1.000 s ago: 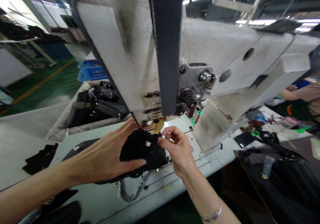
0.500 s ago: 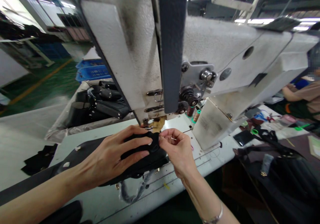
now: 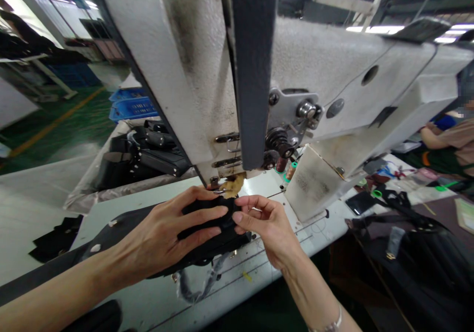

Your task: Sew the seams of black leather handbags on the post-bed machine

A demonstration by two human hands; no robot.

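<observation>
A black bag (image 3: 207, 245) with metal studs lies beneath the needle end of a sewing machine (image 3: 222, 90). My left hand (image 3: 166, 223) rests on top of it, fingers spread and stretched out over the fabric. At the bag's right edge, my right hand (image 3: 262, 223) is closed, thumb and fingertips round the black material. Just behind the fingertips, a tan scrap (image 3: 232, 186) sits by the presser foot, and the needle itself is hidden. A curved handle (image 3: 196, 290) wrapped in clear plastic hangs from the bag's near side onto the pale machine table (image 3: 237, 300).
Several black bags fill a lined bin (image 3: 148, 154) behind the table, with blue crates (image 3: 133, 107) beyond. Thread spools (image 3: 291, 171) stand behind the machine head. To the right are a phone (image 3: 360, 202), another black bag (image 3: 433, 258) and a co-worker's arm (image 3: 444, 137).
My right hand has shifted slightly and its finger hold on the bag's edge has changed, the thumb now lower. My left hand stays nearly still. The view has moved a little.
</observation>
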